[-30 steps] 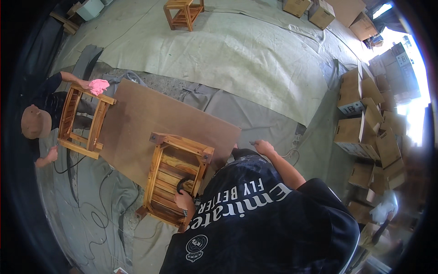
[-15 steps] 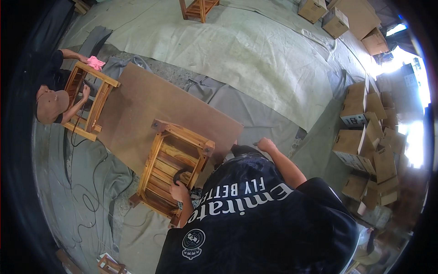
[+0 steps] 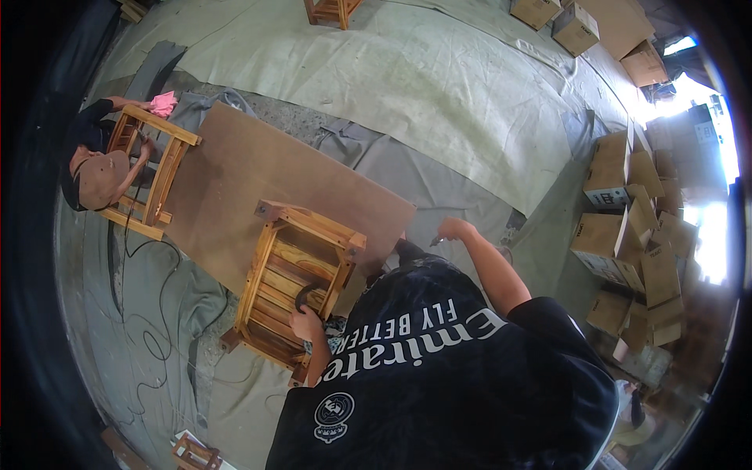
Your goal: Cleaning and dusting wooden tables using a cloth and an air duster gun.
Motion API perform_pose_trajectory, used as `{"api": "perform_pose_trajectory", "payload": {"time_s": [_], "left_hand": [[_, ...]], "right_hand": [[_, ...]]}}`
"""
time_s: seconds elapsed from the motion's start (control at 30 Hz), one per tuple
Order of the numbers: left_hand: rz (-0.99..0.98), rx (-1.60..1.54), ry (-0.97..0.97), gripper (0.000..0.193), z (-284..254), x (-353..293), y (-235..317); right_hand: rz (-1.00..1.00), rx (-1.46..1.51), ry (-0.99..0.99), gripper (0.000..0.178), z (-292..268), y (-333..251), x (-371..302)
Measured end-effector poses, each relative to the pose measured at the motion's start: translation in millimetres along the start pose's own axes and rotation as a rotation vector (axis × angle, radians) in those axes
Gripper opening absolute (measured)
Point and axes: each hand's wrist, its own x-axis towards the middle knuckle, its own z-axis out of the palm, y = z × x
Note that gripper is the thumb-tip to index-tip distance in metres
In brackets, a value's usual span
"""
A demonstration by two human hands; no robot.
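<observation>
A slatted wooden stool or small table (image 3: 294, 270), orange-brown with dark-stained blocks at its corners, rests on a brown board in front of me, to the left. My left hand (image 3: 307, 323) is closed around a dark curved thing (image 3: 309, 294) over its slats; its kind is unclear. Out to the right, past the board's corner, my right hand (image 3: 456, 229) is closed. A small dark object (image 3: 436, 241) sticks out from its fingers, too small to name.
The brown board (image 3: 290, 168) lies on grey cloth sheets. At far left a person in a cap (image 3: 104, 180) works on another wooden frame (image 3: 164, 184), a pink cloth (image 3: 163, 103) in one hand. A black cable (image 3: 166, 345) loops below. Cardboard boxes (image 3: 607, 243) stand right.
My right hand has lifted slightly away from my body, and more of the small dark object shows. My left hand stays at the stool. The other person's head has shifted a little right.
</observation>
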Motion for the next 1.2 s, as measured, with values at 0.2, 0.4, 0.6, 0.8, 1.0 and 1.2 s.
{"api": "perform_pose_trajectory", "payload": {"time_s": [0.2,0.4,0.6,0.8,1.0,1.2], "left_hand": [[0.012,-0.01,-0.008,0.04,-3,2,4],[-0.014,-0.012,0.009,0.041,-7,-1,5],[-0.024,0.001,-0.03,0.041,-8,0,6],[0.009,-0.02,-0.007,0.04,-7,1,7],[0.021,-0.016,0.064,0.039,0,-3,-5],[-0.03,0.03,-0.011,0.039,-1,3,5]], "right_hand": [[0.034,0.063,-0.014,0.019,-23,5,15],[-0.096,-0.178,-0.106,0.019,-45,-23,5],[0.043,0.073,-0.234,0.017,-49,-40,6],[-0.15,-0.211,-0.099,0.022,-36,-31,7],[0.007,0.001,-0.064,0.021,-16,-27,12],[-0.382,-0.33,-0.094,0.022,25,12,57]]}}
